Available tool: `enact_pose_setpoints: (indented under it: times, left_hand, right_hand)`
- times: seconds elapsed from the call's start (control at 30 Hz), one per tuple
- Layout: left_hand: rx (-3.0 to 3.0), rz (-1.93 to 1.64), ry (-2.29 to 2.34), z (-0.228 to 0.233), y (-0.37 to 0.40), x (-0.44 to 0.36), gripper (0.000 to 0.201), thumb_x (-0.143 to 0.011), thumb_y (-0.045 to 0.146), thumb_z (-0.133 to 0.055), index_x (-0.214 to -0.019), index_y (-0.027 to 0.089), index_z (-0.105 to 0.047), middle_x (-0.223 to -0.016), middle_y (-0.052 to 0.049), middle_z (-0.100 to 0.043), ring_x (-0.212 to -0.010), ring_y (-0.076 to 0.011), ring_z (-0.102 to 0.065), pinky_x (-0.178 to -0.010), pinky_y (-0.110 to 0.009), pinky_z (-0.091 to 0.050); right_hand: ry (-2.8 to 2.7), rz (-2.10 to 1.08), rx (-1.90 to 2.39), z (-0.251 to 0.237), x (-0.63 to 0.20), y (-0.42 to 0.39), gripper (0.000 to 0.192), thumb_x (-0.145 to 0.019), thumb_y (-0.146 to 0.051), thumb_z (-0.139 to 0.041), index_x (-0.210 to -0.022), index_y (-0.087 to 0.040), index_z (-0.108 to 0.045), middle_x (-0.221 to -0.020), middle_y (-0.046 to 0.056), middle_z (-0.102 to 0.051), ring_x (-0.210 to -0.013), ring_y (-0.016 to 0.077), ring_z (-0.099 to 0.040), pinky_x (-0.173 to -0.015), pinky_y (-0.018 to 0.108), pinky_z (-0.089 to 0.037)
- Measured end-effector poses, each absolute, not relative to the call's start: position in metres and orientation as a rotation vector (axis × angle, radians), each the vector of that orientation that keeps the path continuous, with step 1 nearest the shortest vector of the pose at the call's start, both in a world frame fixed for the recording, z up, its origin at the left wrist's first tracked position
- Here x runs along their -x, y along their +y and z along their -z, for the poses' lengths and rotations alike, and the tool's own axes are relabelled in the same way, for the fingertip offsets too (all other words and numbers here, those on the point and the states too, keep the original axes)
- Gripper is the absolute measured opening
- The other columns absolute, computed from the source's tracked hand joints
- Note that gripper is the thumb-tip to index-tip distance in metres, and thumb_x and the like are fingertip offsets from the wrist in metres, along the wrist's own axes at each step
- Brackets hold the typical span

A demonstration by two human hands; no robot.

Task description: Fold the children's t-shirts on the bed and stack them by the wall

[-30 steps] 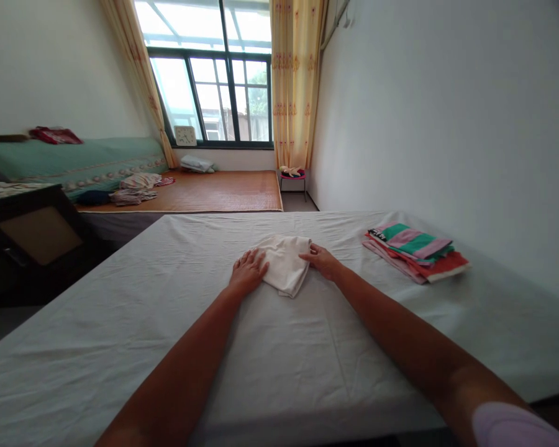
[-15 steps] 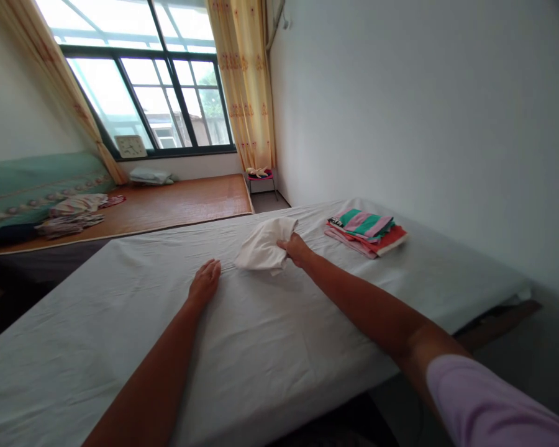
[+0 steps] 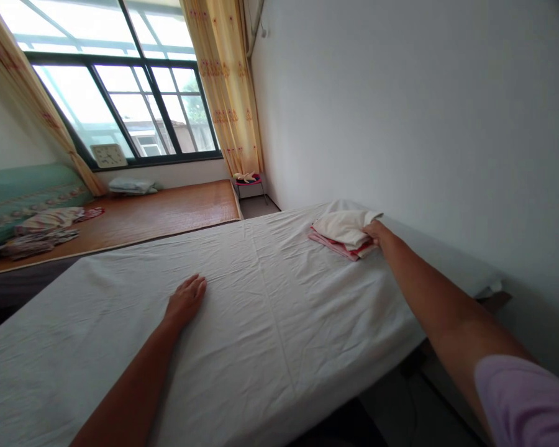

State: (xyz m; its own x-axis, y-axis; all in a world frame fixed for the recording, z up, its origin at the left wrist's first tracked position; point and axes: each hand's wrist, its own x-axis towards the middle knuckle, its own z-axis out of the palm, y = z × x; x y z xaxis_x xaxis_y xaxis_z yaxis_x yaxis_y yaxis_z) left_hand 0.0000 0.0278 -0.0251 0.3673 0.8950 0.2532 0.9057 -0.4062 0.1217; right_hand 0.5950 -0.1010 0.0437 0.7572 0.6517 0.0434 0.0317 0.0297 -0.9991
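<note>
Resting hand: the left hand (image 3: 186, 299) is lying flat and empty, fingers spread, on the bed sheet (image 3: 270, 323).
Reaching hand: the right hand (image 3: 377, 233) is pinching the white cloth's (image 3: 345, 225) near edge.
Cloth: it is sitting at the right hand's 10 o'clock on the folded pile (image 3: 338, 247), long axis running 10 to 4.
Change: a second ago both hands were pressing it mid-bed.

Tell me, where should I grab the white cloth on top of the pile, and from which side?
Probably the near right corner of the white cloth, where the right hand already meets it. That edge overhangs the folded pile, so fingers can slip underneath. Come from the wall side, low and flat. The left hand rests flat on the bed sheet, well apart.
</note>
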Motion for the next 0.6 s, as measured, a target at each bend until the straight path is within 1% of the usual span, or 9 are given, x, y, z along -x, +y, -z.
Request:
enact_pose_setpoints:
  times: [0.07,0.13,0.2,0.27,0.33,0.4,0.5,0.6]
  left_hand:
    - [2.558,0.395,-1.671,0.023,0.026,-0.001,0.052,-0.095,0.041,-0.026,-0.128,0.018,-0.059,-0.14,-0.007,-0.053,-0.13,-0.0218,-0.046,-0.109,-0.036,-0.036]
    - [2.556,0.372,-1.66,0.021,0.024,-0.002,0.052,-0.095,0.04,-0.026,-0.128,0.018,-0.059,-0.14,-0.007,-0.052,-0.13,-0.0219,-0.047,-0.109,-0.037,-0.037]
    - [2.551,0.356,-1.666,0.02,0.022,-0.003,0.052,-0.095,0.04,-0.025,-0.128,0.018,-0.058,-0.14,-0.007,-0.052,-0.13,-0.0221,-0.046,-0.108,-0.037,-0.037]
    - [2.541,0.34,-1.677,0.019,0.021,-0.004,0.052,-0.095,0.041,-0.025,-0.129,0.018,-0.058,-0.141,-0.007,-0.051,-0.13,-0.022,-0.046,-0.108,-0.036,-0.037]
    - [2.541,0.337,-1.677,0.019,0.021,-0.004,0.052,-0.095,0.041,-0.025,-0.129,0.018,-0.058,-0.14,-0.006,-0.052,-0.13,-0.0217,-0.046,-0.108,-0.036,-0.037]
    - [2.546,0.359,-1.669,0.02,0.02,-0.004,0.051,-0.095,0.041,-0.026,-0.128,0.019,-0.058,-0.139,-0.006,-0.053,-0.129,-0.0213,-0.046,-0.108,-0.036,-0.037]
    - [2.542,0.406,-1.665,0.021,0.019,-0.005,0.049,-0.095,0.04,-0.027,-0.126,0.02,-0.059,-0.137,-0.006,-0.054,-0.128,-0.0206,-0.047,-0.108,-0.036,-0.037]
    - [2.541,0.428,-1.655,0.022,0.017,-0.005,0.048,-0.094,0.04,-0.029,-0.124,0.02,-0.06,-0.137,-0.006,-0.055,-0.128,-0.0207,-0.047,-0.108,-0.036,-0.037]
  right_hand:
    - [-0.542,-0.588,1.538,-0.025,-0.608,-0.119,0.033,-0.063,-0.015,-0.073,-0.094,-0.014,-0.061,-0.084,0.01,-0.07,-0.074,0.0242,-0.066,-0.065,0.046,-0.057]
    - [-0.537,-0.472,1.615,-0.017,-0.614,-0.13,0.044,-0.064,-0.021,-0.075,-0.104,-0.013,-0.06,-0.096,0.014,-0.069,-0.085,0.0264,-0.065,-0.073,0.046,-0.056]
    - [-0.541,-0.123,1.779,-0.02,-0.617,-0.132,0.061,-0.064,-0.028,-0.075,-0.119,-0.01,-0.054,-0.112,0.019,-0.063,-0.103,0.0305,-0.06,-0.086,0.047,-0.051]
    - [-0.595,0.315,1.937,-0.03,-0.616,-0.129,0.073,-0.07,-0.033,-0.069,-0.133,-0.006,-0.043,-0.128,0.024,-0.054,-0.118,0.0351,-0.05,-0.095,0.052,-0.044]
    - [-0.779,0.603,2.002,-0.041,-0.609,-0.121,0.069,-0.081,-0.034,-0.057,-0.14,-0.007,-0.036,-0.137,0.023,-0.046,-0.126,0.0359,-0.042,-0.099,0.053,-0.04]
    - [-1.075,0.719,2.003,-0.047,-0.597,-0.111,0.059,-0.088,-0.034,-0.046,-0.141,-0.011,-0.038,-0.141,0.019,-0.045,-0.129,0.0328,-0.039,-0.101,0.05,-0.038]
    - [-1.435,0.643,2.076,-0.035,-0.575,-0.095,0.047,-0.09,-0.034,-0.043,-0.133,-0.017,-0.051,-0.136,0.013,-0.053,-0.129,0.0281,-0.041,-0.105,0.046,-0.033]
    - [-1.491,0.551,2.157,-0.007,-0.559,-0.085,0.041,-0.09,-0.035,-0.044,-0.124,-0.02,-0.06,-0.131,0.012,-0.058,-0.124,0.0277,-0.045,-0.105,0.049,-0.03]
